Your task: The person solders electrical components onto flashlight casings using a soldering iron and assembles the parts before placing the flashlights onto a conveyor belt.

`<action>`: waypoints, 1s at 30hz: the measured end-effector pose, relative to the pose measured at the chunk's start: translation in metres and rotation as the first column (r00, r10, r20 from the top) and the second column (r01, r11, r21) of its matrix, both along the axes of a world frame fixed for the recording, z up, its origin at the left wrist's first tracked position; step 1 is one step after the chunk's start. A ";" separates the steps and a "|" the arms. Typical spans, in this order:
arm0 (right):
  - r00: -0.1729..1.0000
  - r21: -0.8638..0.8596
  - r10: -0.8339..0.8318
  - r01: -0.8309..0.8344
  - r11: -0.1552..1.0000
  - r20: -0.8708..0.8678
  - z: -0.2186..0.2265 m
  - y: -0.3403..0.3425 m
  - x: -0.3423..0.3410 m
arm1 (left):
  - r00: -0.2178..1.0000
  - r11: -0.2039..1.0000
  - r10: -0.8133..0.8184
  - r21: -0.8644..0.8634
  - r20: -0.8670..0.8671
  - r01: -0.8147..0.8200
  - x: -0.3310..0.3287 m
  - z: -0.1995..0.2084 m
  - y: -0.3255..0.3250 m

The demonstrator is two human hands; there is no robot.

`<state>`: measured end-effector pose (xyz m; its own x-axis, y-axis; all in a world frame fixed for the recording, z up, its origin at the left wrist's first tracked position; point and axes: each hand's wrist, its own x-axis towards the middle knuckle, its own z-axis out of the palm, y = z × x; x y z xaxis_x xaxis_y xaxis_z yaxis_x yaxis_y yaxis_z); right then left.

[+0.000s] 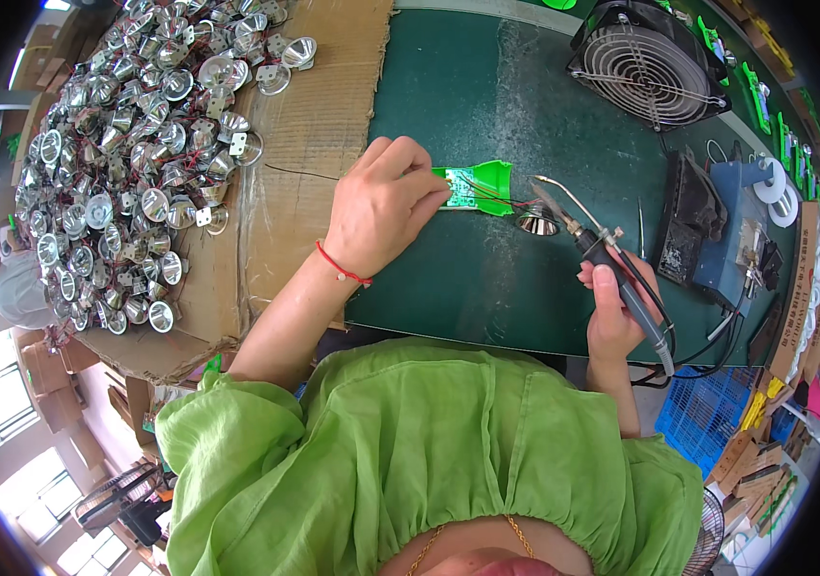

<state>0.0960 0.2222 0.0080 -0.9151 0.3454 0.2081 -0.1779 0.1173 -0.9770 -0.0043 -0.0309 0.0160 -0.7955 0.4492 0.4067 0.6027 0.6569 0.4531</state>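
Observation:
My left hand [381, 202] is closed in a pinch on a thin dark wire [301, 173], whose tail sticks out to the left. Its fingertips meet the left end of a small circuit board [461, 189] lying in a bright green plastic housing [496, 182]. Red and dark wires run from the board to a shiny reflector cup [537, 225] at its right. In my right hand [619, 307] is a soldering iron [627, 288] with a thin curved solder-feed tube alongside. The iron's tip points up and left, above the reflector cup, apart from the board.
A large pile of reflector cups [141, 163] with wires covers the cardboard [309, 86] at left. On the green table [448, 278], a black fan [645, 67] stands far right. Nearer are a blue soldering station [731, 216] and a white solder spool [772, 180]. Green housings [755, 96] line the right.

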 end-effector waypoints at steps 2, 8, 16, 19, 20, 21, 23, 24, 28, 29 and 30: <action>1.000 0.009 -0.004 0.004 1.000 0.002 0.000 0.003 0.001 | 1.000 1.000 -0.005 0.002 0.010 0.005 0.000 0.001 0.001; 1.000 -0.002 -0.019 0.019 1.000 -0.010 -0.003 0.010 0.004 | 1.000 0.999 -0.022 -0.034 0.022 0.023 0.000 0.004 -0.004; 0.999 -0.023 -0.043 0.042 0.999 -0.013 -0.006 0.019 0.007 | 0.991 0.945 -0.113 -0.317 -0.069 0.086 -0.001 -0.003 -0.034; 0.998 0.004 -0.059 0.059 0.998 -0.023 -0.006 0.021 0.010 | 0.989 0.933 -0.149 -0.332 -0.010 0.137 -0.009 -0.001 -0.035; 0.998 -0.003 -0.058 0.058 0.998 -0.036 -0.006 0.021 0.009 | 0.991 0.961 -0.116 -0.258 -0.062 0.097 -0.015 0.009 -0.035; 0.997 -0.007 -0.058 0.058 0.998 -0.046 -0.005 0.022 0.009 | 0.991 0.982 -0.080 -0.178 -0.107 0.060 -0.021 0.023 -0.033; 0.996 -0.015 -0.081 0.080 0.997 -0.035 -0.009 0.026 0.010 | 0.981 0.972 -0.076 -0.231 -0.179 0.033 -0.028 0.056 -0.021; 0.995 -0.026 -0.095 0.095 0.995 -0.028 -0.009 0.027 0.010 | 0.972 0.951 -0.068 -0.309 -0.224 -0.005 -0.030 0.071 -0.014; 0.992 -0.040 -0.124 0.123 0.992 -0.017 -0.010 0.033 0.015 | 0.992 0.710 -0.029 -0.701 -0.123 -0.066 -0.038 0.075 -0.004; 0.994 -0.045 -0.106 0.105 0.993 -0.017 -0.010 0.033 0.017 | 0.999 0.556 0.021 -0.830 -0.032 -0.038 -0.040 0.072 -0.006; 0.994 -0.042 -0.106 0.105 0.994 -0.019 -0.012 0.035 0.016 | 0.999 0.582 0.036 -0.812 -0.035 -0.049 -0.046 0.084 -0.005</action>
<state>0.1119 0.2572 -0.0039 -0.8685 0.4488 0.2103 -0.1869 0.0963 -0.9776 -0.0502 -0.0364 0.1001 -0.8202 0.5633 -0.1001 0.5656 0.7721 -0.2899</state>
